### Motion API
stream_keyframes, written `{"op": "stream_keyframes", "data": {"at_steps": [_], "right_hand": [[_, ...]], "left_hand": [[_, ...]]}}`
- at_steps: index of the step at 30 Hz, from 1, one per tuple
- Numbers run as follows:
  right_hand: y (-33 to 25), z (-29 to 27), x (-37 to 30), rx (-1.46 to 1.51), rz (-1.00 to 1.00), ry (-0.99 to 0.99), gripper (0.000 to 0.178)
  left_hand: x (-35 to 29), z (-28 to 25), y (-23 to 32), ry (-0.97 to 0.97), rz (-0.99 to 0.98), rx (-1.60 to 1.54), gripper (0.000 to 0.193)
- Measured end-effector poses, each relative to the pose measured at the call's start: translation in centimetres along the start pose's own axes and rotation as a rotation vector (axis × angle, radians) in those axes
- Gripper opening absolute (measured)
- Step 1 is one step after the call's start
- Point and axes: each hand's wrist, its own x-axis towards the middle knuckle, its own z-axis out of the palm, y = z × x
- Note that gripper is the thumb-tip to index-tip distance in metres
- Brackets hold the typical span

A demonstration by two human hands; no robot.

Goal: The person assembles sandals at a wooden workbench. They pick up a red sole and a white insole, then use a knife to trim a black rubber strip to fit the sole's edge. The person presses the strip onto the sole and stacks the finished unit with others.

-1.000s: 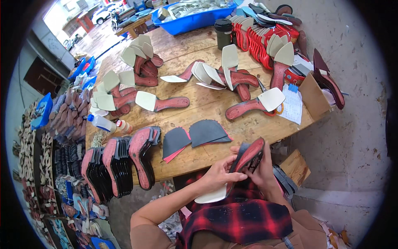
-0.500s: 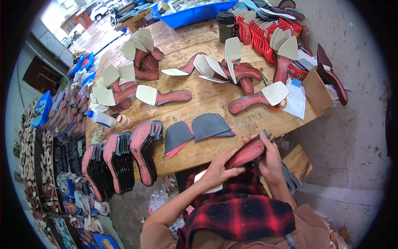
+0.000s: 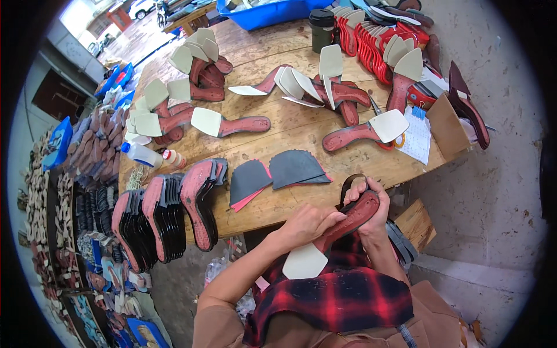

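Over my lap I hold a red shoe insole (image 3: 351,220) with a dark edge, its cream-white toe part (image 3: 304,262) pointing down and left. My left hand (image 3: 310,225) presses its closed fingers and thumb on the insole's middle. My right hand (image 3: 376,214) grips around the heel end. A dark, thin band (image 3: 347,187) curves up beside the right fingers along the heel; its far end is hidden. On the table edge ahead lie dark grey curved pieces (image 3: 296,168) with pink sheets under them.
The wooden table (image 3: 249,156) carries several red insoles with white toes (image 3: 232,124). At its left front edge stand stacked black-edged soles (image 3: 200,203), near a white bottle (image 3: 142,155). Scissors (image 3: 400,141), a paper sheet, a dark cup (image 3: 322,32) and a blue bin (image 3: 272,14) lie farther off.
The insole has turned and risen, so its white toe part now shows fully below my left hand. My left hand has slid up along it, and the dark band now stands out beyond the heel.
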Motion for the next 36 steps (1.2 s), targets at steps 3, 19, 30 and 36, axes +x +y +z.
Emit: {"op": "stream_keyframes", "data": {"at_steps": [3, 19, 30, 36], "right_hand": [[-0.9, 0.7, -0.8, -0.085, -0.092, -0.054, 0.035], [-1.1, 7.3, -0.8, -0.378, -0.237, 0.078, 0.039], [-5.8, 6.2, -0.3, -0.844, -0.257, 0.022, 0.032], [-7.2, 5.4, -3.0, -0.657, -0.354, 0.031, 0.029]], "left_hand": [[-2.6, 0.7, -0.9, -0.029, -0.075, 0.07, 0.036], [2.5, -2.6, 6.0, 0.125, 0.024, 0.044, 0.097], [1.2, -0.8, 4.4, 0.011, -0.118, -0.851, 0.084], [-0.7, -0.9, 5.3, 0.076, 0.111, -0.382, 0.084]]}}
